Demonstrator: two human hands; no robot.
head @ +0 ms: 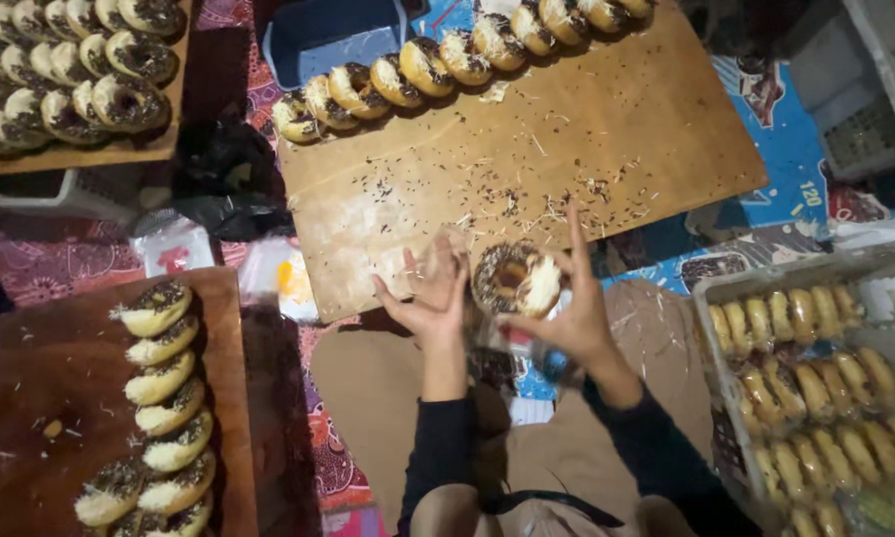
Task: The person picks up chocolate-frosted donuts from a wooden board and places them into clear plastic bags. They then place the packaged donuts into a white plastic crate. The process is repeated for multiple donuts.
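Seen from above, a floor (50,264) covered in patterned cloth, pink and maroon on the left, blue with printed pictures on the right (796,149). A large pale wooden board (587,129) lies at the centre as the landmark, scattered with dark sprinkles and white shreds. Left of this board sits a darker wooden board (40,378), and beyond that, at the upper left, a third board (89,154) resting on a white basket. A blue plastic tub (338,35) stands just behind the large board. To its right are grey crates (865,119) and a clear plastic tray (711,288). The light is dim and warm.
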